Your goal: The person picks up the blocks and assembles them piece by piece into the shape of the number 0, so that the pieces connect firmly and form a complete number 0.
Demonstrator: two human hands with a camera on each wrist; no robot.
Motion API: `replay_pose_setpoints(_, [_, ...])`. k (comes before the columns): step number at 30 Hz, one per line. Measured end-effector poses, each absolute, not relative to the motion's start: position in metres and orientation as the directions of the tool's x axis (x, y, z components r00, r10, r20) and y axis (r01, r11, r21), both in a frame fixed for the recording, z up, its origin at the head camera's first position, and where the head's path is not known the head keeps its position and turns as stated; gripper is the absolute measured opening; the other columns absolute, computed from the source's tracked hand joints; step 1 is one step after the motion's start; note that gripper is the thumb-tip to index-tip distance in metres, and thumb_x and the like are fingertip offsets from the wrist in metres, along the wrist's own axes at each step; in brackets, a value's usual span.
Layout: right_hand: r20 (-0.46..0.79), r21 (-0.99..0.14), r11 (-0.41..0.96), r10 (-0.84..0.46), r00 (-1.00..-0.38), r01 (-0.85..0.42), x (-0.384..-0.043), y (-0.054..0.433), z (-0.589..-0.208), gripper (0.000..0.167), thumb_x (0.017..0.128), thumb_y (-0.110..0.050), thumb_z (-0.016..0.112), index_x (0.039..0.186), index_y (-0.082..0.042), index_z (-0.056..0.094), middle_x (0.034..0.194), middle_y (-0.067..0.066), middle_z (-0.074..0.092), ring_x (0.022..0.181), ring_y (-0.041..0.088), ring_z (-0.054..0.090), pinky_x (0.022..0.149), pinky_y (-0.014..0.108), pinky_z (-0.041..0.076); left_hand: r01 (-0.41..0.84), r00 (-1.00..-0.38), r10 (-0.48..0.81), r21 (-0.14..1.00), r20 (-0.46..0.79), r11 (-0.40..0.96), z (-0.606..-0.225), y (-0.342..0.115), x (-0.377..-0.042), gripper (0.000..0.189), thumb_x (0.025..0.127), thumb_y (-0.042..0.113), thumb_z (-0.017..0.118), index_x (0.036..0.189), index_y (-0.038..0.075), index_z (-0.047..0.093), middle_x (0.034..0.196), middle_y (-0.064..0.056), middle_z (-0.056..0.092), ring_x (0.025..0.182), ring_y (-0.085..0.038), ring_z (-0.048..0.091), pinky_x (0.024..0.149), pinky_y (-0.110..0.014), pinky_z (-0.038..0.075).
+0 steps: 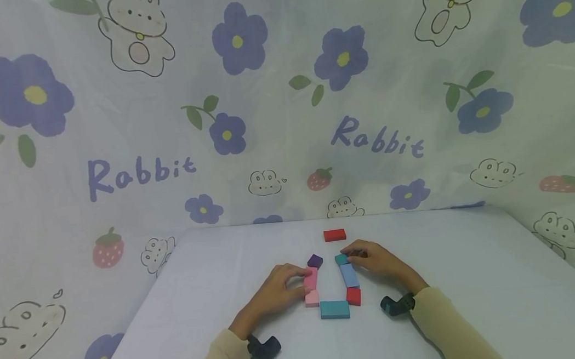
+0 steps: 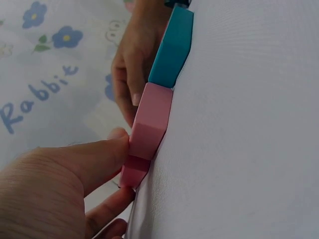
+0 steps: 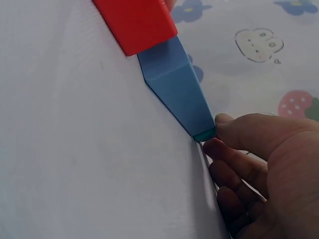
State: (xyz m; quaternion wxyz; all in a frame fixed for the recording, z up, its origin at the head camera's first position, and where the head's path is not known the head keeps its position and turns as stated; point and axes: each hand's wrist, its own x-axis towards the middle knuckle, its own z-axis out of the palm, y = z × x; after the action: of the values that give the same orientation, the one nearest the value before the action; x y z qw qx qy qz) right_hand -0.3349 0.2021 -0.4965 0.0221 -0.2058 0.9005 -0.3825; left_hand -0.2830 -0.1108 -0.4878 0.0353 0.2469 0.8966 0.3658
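Observation:
Several coloured blocks form an open ring on the white table. My left hand (image 1: pixel 279 284) pinches the long pink block (image 1: pixel 311 278) on the ring's left side, thumb near one end and a fingertip at the other. A light pink block (image 1: pixel 312 298) adjoins it on the near side, and a dark purple block (image 1: pixel 315 260) on the far side. At the right, my right hand (image 1: pixel 377 259) pinches a small teal block (image 1: pixel 340 259) between thumb and finger. The light blue block (image 3: pixel 182 94) runs from that teal block to a red block (image 3: pixel 137 22).
A larger teal block (image 1: pixel 335 309) lies across the near side of the ring. Farther back lies a separate red oblong block (image 1: pixel 334 235). Behind the white table (image 1: pixel 200 283) hangs a curtain (image 1: pixel 284 119) printed with flowers and rabbits.

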Motion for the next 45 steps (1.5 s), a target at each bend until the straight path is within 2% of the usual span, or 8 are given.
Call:
replay_pose_setpoints(16, [0.114, -0.697, 0.633, -0.367, -0.923, -0.337, -0.3324, 0.2007, -0.4955, 0.027, 0.096, -0.023, 0.066, 0.123, -0.024, 0.069, 0.111, -0.009, 0.066, 0.103, 0.013, 0.058, 0.093, 0.033, 0.052, 0.401, -0.884, 0.456, 0.671, 0.104, 0.624, -0.488, -0.1102, -0.2824, 0.043, 0.092, 0.043, 0.068, 0.133, 0.028, 0.063, 0.136, 0.002, 0.061, 0.137, -0.029, 0.042, 0.109, -0.062, 0.039])
replay_pose_setpoints(25, [0.088, -0.707, 0.643, -0.334, -0.939, -0.295, -0.3319, 0.1982, -0.495, 0.027, 0.096, -0.023, 0.067, 0.123, -0.025, 0.069, 0.112, -0.009, 0.066, 0.107, 0.014, 0.059, 0.099, 0.042, 0.052, 0.398, -0.885, 0.455, 0.669, 0.1, 0.627, -0.4899, -0.1099, -0.284, 0.042, 0.093, 0.045, 0.066, 0.133, 0.031, 0.063, 0.134, 0.006, 0.061, 0.137, -0.026, 0.042, 0.11, -0.061, 0.039])
replay_pose_setpoints(45, [0.084, -0.718, 0.631, -0.34, -0.937, -0.293, -0.3302, 0.198, -0.4928, 0.031, 0.098, -0.024, 0.064, 0.129, -0.026, 0.067, 0.125, -0.005, 0.066, 0.121, 0.021, 0.059, 0.104, 0.047, 0.051, 0.385, -0.888, 0.451, 0.679, 0.088, 0.625, -0.4874, -0.1093, -0.2829, 0.04, 0.094, 0.043, 0.066, 0.132, 0.031, 0.064, 0.136, 0.005, 0.06, 0.138, -0.027, 0.042, 0.111, -0.062, 0.037])
